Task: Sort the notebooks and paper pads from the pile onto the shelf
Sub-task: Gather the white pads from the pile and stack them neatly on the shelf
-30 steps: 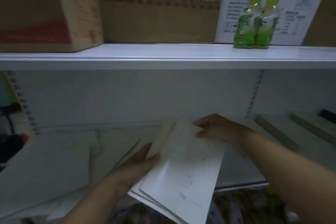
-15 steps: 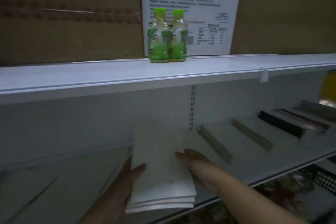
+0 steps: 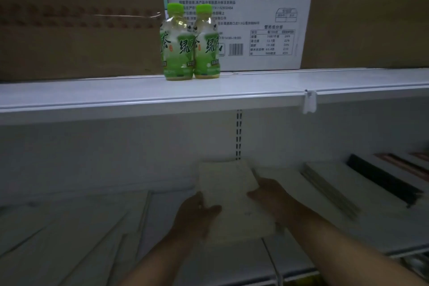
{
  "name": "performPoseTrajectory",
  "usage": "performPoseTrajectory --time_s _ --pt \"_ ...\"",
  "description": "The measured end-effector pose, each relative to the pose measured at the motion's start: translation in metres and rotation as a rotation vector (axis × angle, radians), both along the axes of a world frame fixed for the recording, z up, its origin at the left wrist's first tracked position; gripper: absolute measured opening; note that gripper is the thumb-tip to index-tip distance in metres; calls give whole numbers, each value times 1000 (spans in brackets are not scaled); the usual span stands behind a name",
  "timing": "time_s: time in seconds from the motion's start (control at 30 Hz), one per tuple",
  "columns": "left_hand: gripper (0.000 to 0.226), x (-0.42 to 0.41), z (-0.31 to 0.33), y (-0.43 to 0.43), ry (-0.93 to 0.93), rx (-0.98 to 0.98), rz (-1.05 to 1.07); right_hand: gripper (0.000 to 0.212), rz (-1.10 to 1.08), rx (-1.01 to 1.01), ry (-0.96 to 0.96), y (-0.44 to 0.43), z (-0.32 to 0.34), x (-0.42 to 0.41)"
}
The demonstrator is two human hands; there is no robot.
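Dim light falls on a white metal upper shelf (image 3: pixel 232 90). Two green-capped tea bottles (image 3: pixel 190 44) stand on it, before brown cardboard boxes (image 3: pixel 81 42).

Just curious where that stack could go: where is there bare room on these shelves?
The upper shelf is bare along its front, either side of the green tea bottles; cardboard boxes fill its back. The lower shelf looks crowded: flat pale pads left of the held stack of paper pads, rows of notebooks right.

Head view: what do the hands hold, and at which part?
Both hands hold the stack of white pads: the left hand grips its left edge, the right hand its right edge.
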State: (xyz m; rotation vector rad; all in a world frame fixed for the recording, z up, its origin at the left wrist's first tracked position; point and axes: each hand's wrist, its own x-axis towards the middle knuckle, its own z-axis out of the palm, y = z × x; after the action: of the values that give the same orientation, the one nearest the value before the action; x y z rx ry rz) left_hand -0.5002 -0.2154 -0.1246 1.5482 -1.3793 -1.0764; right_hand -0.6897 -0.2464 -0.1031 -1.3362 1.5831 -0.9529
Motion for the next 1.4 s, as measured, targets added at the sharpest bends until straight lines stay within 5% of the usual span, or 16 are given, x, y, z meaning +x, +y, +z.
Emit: performPoseTrajectory --time_s 0.07,0.13,0.27,0.4,0.53,0.6,0.7,0.8,1.0,1.2,1.4 --pt "126 1 -7 2 -336 93 -190 27 55 27 139 -10 -3 0" --pt "140 0 -16 6 -545 182 -333 30 75 26 292 -17 -10 1" --pt "115 -6 -25 4 -760 141 -245 68 114 -41 373 -26 -21 8" --pt "112 4 -29 -4 -723 120 -202 40 168 8 668 -34 -37 17" --pt "115 27 -25 -3 -498 129 -298 52 248 7 835 -38 -22 16" --pt "97 48 -18 6 -441 82 -259 56 213 -205 927 -40 -10 26" --pt "62 101 -5 20 -483 -37 -3 27 245 -687 696 -37 -7 65" --pt "50 176 -1 36 -680 -9 239 14 463 -745 616 -17 -7 116" --pt "56 291 -13 61 -979 343 363 19 650 -625 641 14 -16 188" --pt "86 319 -7 50 -964 359 302 14 704 -568 725 28 -42 249" --pt "84 324 3 47 -995 270 232 29 639 -495 794 32 -53 301"
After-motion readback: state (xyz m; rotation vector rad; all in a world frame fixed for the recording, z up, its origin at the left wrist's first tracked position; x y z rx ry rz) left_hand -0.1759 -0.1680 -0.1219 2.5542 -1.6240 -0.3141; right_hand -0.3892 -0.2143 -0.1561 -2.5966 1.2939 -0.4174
